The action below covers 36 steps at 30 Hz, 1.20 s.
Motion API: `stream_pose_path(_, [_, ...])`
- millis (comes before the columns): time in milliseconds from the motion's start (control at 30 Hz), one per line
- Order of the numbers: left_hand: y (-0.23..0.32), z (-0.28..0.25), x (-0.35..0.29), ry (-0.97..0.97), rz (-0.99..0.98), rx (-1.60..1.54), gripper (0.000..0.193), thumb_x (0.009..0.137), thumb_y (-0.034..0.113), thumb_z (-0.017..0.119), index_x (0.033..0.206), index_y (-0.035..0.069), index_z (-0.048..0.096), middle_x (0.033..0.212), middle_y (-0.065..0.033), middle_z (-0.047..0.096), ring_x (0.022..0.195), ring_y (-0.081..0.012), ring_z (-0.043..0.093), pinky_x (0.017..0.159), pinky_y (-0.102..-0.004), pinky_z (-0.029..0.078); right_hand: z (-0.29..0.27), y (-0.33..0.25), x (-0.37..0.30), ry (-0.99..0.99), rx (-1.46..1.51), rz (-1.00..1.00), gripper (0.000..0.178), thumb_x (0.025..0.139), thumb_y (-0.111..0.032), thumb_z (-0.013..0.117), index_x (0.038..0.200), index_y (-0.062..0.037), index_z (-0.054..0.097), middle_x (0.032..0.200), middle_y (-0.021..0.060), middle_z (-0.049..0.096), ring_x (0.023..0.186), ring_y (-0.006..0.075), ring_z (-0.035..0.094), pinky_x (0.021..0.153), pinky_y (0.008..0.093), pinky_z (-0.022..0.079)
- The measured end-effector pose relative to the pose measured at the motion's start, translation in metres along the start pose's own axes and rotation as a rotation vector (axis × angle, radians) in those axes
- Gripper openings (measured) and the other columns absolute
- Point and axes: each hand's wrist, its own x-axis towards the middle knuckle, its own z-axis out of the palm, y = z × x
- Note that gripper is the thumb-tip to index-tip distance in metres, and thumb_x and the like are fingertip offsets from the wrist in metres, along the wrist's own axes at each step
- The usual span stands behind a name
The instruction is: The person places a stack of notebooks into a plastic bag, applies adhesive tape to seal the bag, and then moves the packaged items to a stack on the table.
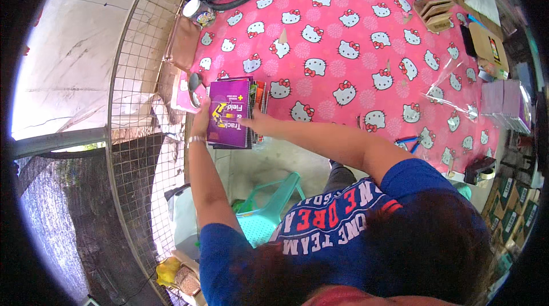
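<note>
Notebooks [230,112] between hands [260,124], at edge of tablecloth [331,74], open rightward

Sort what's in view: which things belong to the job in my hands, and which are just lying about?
In the job:
purple-topped stack of rectangular books, between left hand and right hand
perhaps the pale purple stack at far right

Apparently lying about:
blue-handled tool
turquoise plastic chair
white-lidded round jar

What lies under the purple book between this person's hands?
Under the purple book, more booklets jut out at its right, showing dark and orange-red edges. It covers the rest, so their number can't be told.
</note>
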Motion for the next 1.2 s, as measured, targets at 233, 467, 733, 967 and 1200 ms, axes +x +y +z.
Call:
stream_pose_path(233, [0.012, 0.025, -0.141, 0.096, -0.045, -0.277, 0.061, 0.087, 0.044, 0.059, 0.124, -0.003, 0.051, 0.114, -0.0125, 0.060, 0.095, -0.0197, 0.061, 0.082, -0.0320, 0.049, 0.024, 0.009, -0.027, 0.143, -0.119, -0.281, 0.105, 0.076, -0.044, 0.069, 0.138, 0.0143, 0.008, 0.143, 0.0373, 0.015, 0.136, 0.0424, 0.021, 0.111, 0.0410, 0.024])
stream_pose_path(467, [-0.060, 0.146, -0.228, -0.063, -0.081, -1.032, 0.052, 0.084, 0.032, 0.059, 0.126, 0.002, 0.048, 0.116, -0.0139, 0.060, 0.100, -0.0275, 0.060, 0.089, -0.0406, 0.049, -0.037, 0.057, -0.152, 0.066, -0.729, -0.863, 0.072, 0.082, -0.014, 0.055, 0.144, -0.0044, 0.020, 0.146, 0.0290, 0.021, 0.135, 0.0414, 0.024, 0.110, 0.0456, 0.025])
stream_pose_path(733, [0.076, 0.287, -0.239, -0.501, -0.076, -0.574, 0.048, 0.080, 0.029, 0.061, 0.118, 0.001, 0.052, 0.105, -0.0122, 0.063, 0.090, -0.0241, 0.064, 0.079, -0.0375, 0.053, -0.157, 0.002, -0.416, 0.378, -1.865, -1.076, 0.065, 0.085, -0.020, 0.048, 0.142, -0.0422, 0.024, 0.151, 0.0027, 0.024, 0.136, 0.0218, 0.028, 0.108, 0.0578, 0.018])
stream_pose_path(967, [0.224, 0.497, -0.289, -0.954, 0.057, -0.780, 0.060, 0.091, 0.038, 0.048, 0.142, 0.009, 0.032, 0.133, -0.0108, 0.041, 0.121, -0.0220, 0.044, 0.100, -0.0394, 0.038, -0.263, 0.146, -0.564, 0.740, -0.613, -0.668, 0.086, 0.060, -0.002, 0.072, 0.137, -0.0070, 0.033, 0.126, 0.0111, 0.050, 0.117, 0.0242, 0.049, 0.099, 0.0381, 0.039])
stream_pose_path(1200, [0.206, 0.621, -0.289, -1.023, 0.551, -0.244, 0.091, 0.071, 0.002, 0.074, 0.144, 0.007, 0.020, 0.128, -0.0070, 0.051, 0.113, -0.0199, 0.052, 0.096, -0.0347, 0.044, -0.323, 0.260, -0.577, 0.906, 0.129, -0.578, 0.086, 0.063, 0.001, 0.077, 0.136, -0.0041, 0.031, 0.116, 0.0061, 0.054, 0.107, 0.0162, 0.052, 0.094, 0.0317, 0.042])
